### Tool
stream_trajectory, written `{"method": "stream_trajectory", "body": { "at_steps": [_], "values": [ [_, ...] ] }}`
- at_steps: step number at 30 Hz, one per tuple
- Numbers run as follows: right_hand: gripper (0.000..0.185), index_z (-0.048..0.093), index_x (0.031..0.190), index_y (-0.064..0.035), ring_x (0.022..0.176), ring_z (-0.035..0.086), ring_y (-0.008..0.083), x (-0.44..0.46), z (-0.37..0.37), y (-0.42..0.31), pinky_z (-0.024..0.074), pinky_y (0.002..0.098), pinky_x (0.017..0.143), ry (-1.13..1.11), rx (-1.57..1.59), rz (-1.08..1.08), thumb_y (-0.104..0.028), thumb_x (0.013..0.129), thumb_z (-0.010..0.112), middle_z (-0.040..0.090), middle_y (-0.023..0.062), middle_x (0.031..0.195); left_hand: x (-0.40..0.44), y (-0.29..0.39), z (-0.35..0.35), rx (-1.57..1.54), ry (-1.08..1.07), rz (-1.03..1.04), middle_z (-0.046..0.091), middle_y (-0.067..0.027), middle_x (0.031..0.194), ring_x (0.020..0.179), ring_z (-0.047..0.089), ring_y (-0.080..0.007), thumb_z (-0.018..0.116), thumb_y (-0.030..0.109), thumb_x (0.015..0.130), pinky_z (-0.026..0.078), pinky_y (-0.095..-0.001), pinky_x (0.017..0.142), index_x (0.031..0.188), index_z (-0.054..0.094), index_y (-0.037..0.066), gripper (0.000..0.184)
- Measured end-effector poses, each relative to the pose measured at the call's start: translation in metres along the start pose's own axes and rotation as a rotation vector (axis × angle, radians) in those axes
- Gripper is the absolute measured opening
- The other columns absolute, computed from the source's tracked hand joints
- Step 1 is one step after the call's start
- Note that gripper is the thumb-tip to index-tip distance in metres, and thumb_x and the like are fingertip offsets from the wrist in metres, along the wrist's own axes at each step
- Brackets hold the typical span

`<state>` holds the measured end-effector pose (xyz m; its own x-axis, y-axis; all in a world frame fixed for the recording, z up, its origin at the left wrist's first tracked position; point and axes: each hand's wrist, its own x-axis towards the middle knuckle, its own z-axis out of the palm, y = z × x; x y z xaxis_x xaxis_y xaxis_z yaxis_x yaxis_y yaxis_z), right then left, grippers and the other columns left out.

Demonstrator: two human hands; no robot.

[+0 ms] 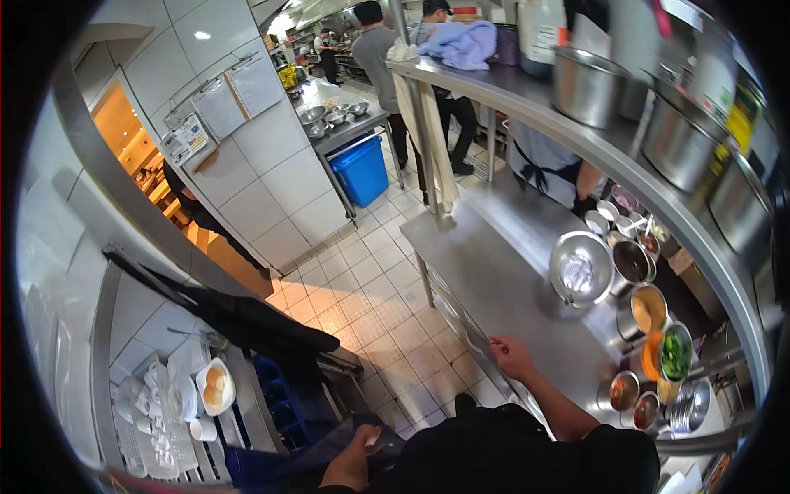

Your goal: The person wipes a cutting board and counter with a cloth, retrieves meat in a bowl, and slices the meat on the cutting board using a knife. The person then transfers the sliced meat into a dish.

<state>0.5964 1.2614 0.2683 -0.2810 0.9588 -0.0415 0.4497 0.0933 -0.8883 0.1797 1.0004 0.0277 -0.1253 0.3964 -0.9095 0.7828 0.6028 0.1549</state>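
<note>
Fingers of the right hand (pixel 512 360) are curled narrow into a loose fist, with nothing showing in them. This hand hangs at the aisle-side long edge of the steel counter (pixel 502 272); whether it brushes the metal or is just above it, I cannot tell. The arm is bent and carried forward from the body, probably to keep it free of the edge. The left hand (pixel 362 446) is low by the torso, near a dark blue sheet (pixel 263 468) of cloth or plastic; its fingers are partly hidden, so I cannot tell how wide they are or whether they hold anything.

Among the vessels, the metal bowl (pixel 581 268) is nearest the right hand, standing toward the counter's opposite long edge. Along that edge are a pot of dark sauce (pixel 632 261), a container of orange-brown sauce (pixel 649 306) and an orange tub of greens (pixel 676 352). They stand open and close together, likely so that each can be reached from the working surface without crowding it. Steel pots (pixel 588 85) stand on the shelf (pixel 514 90) above, presumably to save room below.

At the other side, a perforated basket (pixel 185 449) holds white crockery, its holes seemingly meant for draining. A white dish (pixel 216 387) with pale orange contents sits just beside it.
</note>
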Motion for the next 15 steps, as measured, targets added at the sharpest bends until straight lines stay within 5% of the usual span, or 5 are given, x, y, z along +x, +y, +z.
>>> {"method": "stream_trajectory", "body": {
  "at_steps": [2,4,7,13,15],
  "values": [
    [0.035,0.059,0.114,-0.0039,0.091,0.062,0.0271,0.055,0.002,-0.025,0.0476,0.0367,0.083,-0.002,0.0,-0.053,-0.022,0.084,0.057,0.064,0.014,0.103,-0.011,-0.014,-0.005,0.224,0.099,0.223,0.055,-0.0068,0.063,0.057,0.06,-0.0209,0.047,0.036,0.091,0.045,-0.0336,0.046,0.08,0.056,0.008,0.031],
    [0.041,0.054,0.12,-0.0029,0.1,0.058,0.0288,0.108,0.01,-0.051,0.0445,0.0372,0.089,-0.011,-0.069,-0.119,-0.021,0.084,0.058,0.06,0.0153,0.112,-0.03,-0.009,-0.01,-0.8,0.153,-0.238,0.062,-0.0071,0.082,0.065,0.061,-0.0217,0.039,0.047,0.09,0.044,-0.0364,0.05,0.088,0.061,0.005,0.047],
    [0.056,0.04,0.132,-0.0001,0.122,0.044,0.0333,0.197,0.027,-0.101,0.0328,0.0388,0.104,0.051,-0.261,-0.385,-0.019,0.082,0.058,0.045,0.0202,0.132,-0.019,-0.004,-0.035,-1.044,0.187,-0.24,0.06,-0.0033,0.08,0.062,0.058,-0.0202,0.043,0.049,0.089,0.043,-0.0334,0.051,0.087,0.06,0.008,0.044],
    [0.085,0.011,0.142,0.0028,0.136,0.021,0.0363,0.368,0.044,-0.24,0.0192,0.0374,0.111,0.324,-0.255,-0.617,-0.018,0.08,0.065,0.021,0.0244,0.146,0.081,0.008,-0.144,-0.996,0.021,-0.029,0.06,-0.0083,0.071,0.059,0.057,-0.02,0.043,0.05,0.09,0.045,-0.0348,0.053,0.089,0.058,0.005,0.047],
    [0.092,0.005,0.142,0.0061,0.138,0.012,0.0367,0.415,0.044,-0.273,0.0126,0.0366,0.113,0.469,-0.236,-0.631,-0.02,0.079,0.067,0.011,0.0271,0.147,0.107,0.024,-0.209,-0.236,0.285,0.387,0.06,-0.0099,0.067,0.057,0.058,-0.0208,0.04,0.053,0.09,0.047,-0.0362,0.055,0.09,0.061,0.005,0.053]
  ]
}}
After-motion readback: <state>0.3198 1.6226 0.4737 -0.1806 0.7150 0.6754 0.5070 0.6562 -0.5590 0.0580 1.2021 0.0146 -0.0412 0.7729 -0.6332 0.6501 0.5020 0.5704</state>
